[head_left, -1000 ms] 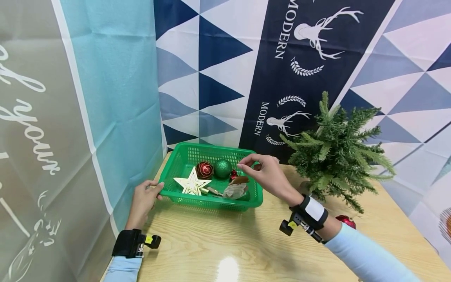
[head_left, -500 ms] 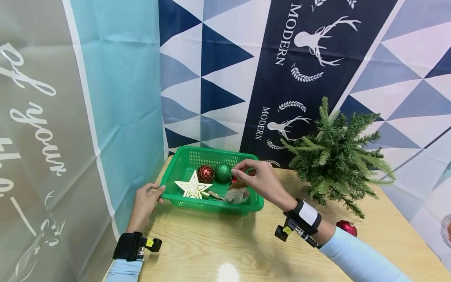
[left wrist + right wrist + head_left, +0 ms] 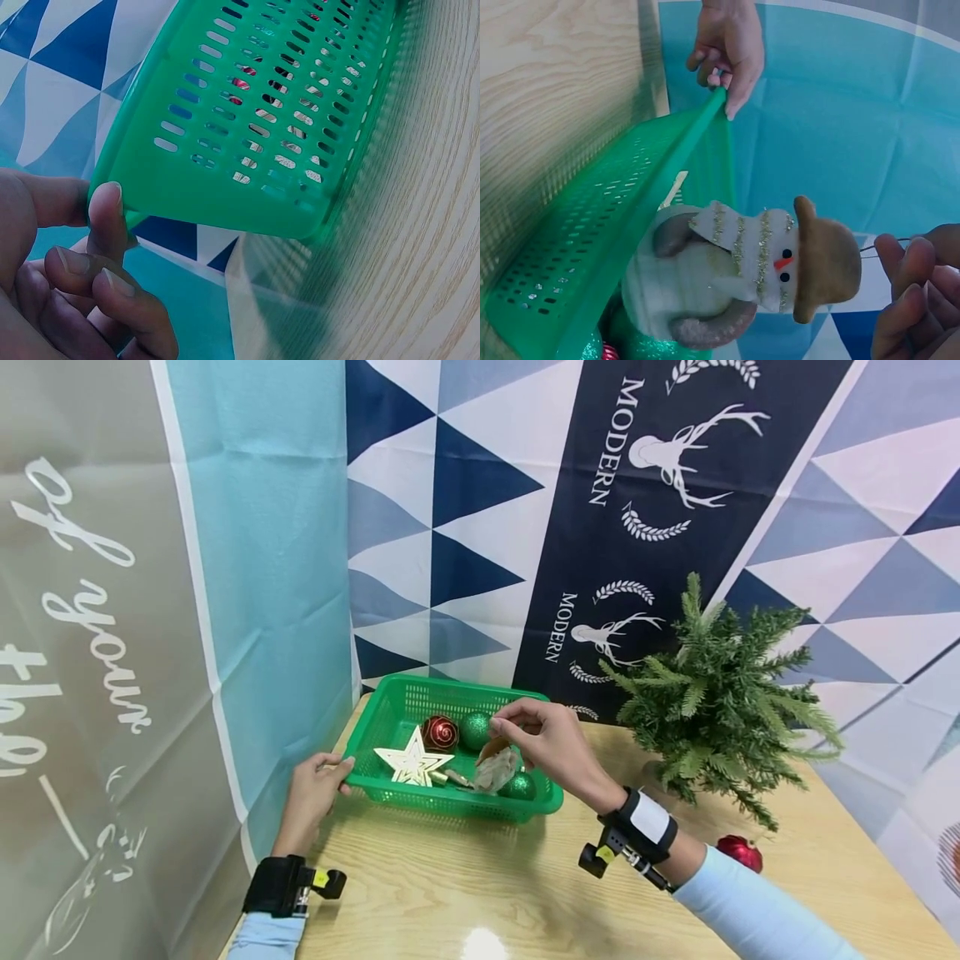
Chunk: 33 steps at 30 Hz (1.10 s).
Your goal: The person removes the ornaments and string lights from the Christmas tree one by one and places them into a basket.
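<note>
At the left corner of a green plastic basket (image 3: pixel 442 805), my left hand (image 3: pixel 311 793) grips the rim between thumb and fingers. My right hand (image 3: pixel 555 747) pinches the thin loop of a snowman ornament (image 3: pixel 720 274) over the basket's right part. The snowman has a brown hat, a glittery striped scarf and grey arms; its body hangs at the basket's rim in the right wrist view. Inside the basket lie a gold star (image 3: pixel 414 762), a red ball with a swirl (image 3: pixel 440 733), a glittery green ball (image 3: pixel 476 730) and another green ball (image 3: pixel 520 786) at the right corner.
A small artificial Christmas tree (image 3: pixel 720 702) stands on the wooden table (image 3: pixel 420 885) to the right. A red ornament (image 3: pixel 741 852) lies on the table beside my right forearm. Printed cloth (image 3: pixel 262 568) hangs behind and to the left.
My right hand has moved slightly left and drawn the snowman up by its loop. The green ball at the right corner now shows more. My left hand keeps its grip on the rim.
</note>
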### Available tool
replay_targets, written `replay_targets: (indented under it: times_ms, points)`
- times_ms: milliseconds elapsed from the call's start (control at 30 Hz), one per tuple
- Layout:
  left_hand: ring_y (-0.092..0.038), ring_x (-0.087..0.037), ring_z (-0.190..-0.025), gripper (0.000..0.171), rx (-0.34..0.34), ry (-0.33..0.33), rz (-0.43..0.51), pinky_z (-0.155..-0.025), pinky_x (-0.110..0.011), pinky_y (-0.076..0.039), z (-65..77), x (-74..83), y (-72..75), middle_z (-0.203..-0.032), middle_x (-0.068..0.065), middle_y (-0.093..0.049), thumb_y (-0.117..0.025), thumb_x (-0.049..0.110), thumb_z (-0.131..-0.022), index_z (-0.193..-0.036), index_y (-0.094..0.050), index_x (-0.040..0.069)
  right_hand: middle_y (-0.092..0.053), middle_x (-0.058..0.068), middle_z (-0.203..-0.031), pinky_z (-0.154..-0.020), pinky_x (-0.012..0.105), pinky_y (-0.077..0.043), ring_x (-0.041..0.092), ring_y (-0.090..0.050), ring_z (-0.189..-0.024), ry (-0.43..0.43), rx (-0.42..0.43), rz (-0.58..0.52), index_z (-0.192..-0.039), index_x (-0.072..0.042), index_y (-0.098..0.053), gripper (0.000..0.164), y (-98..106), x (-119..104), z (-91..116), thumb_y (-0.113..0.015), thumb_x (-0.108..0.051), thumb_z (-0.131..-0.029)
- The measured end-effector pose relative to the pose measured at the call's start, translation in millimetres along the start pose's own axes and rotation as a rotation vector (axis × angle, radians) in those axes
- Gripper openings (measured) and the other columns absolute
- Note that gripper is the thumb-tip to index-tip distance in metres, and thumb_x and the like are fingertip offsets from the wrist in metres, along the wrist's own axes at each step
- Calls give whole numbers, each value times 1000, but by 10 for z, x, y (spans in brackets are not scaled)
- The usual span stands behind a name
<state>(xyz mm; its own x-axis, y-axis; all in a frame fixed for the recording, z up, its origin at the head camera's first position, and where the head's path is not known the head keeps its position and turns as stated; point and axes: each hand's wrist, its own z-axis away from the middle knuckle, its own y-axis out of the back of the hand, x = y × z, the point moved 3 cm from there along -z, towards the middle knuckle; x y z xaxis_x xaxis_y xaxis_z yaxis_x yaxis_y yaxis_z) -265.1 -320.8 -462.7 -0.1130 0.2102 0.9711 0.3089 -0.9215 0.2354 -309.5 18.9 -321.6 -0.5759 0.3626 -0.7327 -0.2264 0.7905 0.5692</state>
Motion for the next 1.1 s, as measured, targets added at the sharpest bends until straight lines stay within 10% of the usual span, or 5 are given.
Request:
replay_targets:
  times_ms: [1100]
  points:
    - [-27,-14,-44,40,-4,21,-9,-46,-34,-31,8,36,6,-89,-22,-70,-60,30,-108,-138,-55,4,-71,-1,-82,-47,35,-47,28,-61,-51,-105,-56,-6,-112,-15,-74,14,-181,261,60,-66,-23,-104]
